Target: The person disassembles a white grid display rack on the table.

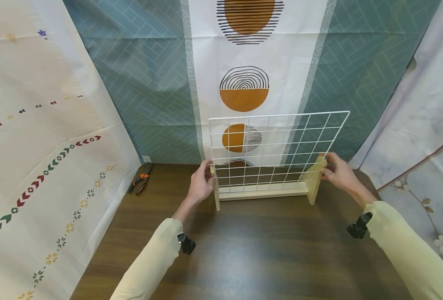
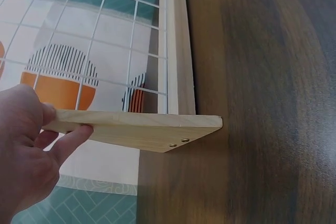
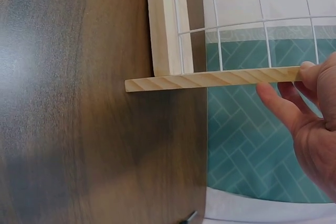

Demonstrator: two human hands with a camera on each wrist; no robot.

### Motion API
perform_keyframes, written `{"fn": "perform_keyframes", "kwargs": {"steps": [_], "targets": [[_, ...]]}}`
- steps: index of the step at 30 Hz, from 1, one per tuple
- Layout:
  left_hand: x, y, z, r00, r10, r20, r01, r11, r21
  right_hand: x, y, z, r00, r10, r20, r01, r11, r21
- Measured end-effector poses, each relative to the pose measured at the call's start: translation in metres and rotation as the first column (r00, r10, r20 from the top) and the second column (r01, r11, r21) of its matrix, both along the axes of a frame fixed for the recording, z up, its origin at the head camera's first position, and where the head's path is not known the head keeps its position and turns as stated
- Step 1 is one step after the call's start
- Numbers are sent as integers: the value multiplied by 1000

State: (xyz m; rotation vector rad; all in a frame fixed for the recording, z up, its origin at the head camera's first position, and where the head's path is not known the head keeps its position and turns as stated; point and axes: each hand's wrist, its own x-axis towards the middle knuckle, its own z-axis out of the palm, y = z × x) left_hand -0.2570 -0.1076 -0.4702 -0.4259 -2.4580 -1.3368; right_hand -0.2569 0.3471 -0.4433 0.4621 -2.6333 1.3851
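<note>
Carefully, two bare hands hold the opposite ends of a small rack, each grip narrowed to the thickness of a wooden board. The left hand (image 1: 201,182) pinches the upper part of the left end panel (image 2: 131,129), with a fingertip pressed against its outer face. Two round metal fasteners (image 2: 179,142) show on that face, near the panel's lower end. The right hand (image 1: 341,173) likewise pinches the upper part of the right end panel (image 1: 315,181), with one digit on its edge and a finger against its outer side.

Between the panels runs a pale wooden base board (image 1: 264,193), joining them low down. A white wire grid (image 1: 279,115) rises from along this board to well above both panels; its lower bar runs beside the board, though whether it is seated in anything cannot be told.

The rack stands on a dark brown wood-grain counter (image 1: 244,250), near the far edge and slightly right of its middle. Pliers (image 1: 144,176) with orange and black handles lie by the counter's far left corner. Beyond the far edge hangs a teal and white cloth (image 1: 157,83) printed with orange and black-lined circles.
</note>
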Motion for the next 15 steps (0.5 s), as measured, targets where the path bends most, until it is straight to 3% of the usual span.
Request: {"fn": "perform_keyframes", "kwargs": {"steps": [7, 15], "targets": [[4, -5, -1, 1000, -5, -28, 5, 1000, 9, 1, -5, -2, 1000, -19, -11, 20, 999, 38], [11, -9, -4, 1000, 17, -13, -17, 1000, 1, 2, -9, -6, 1000, -24, -7, 24, 999, 32]]}}
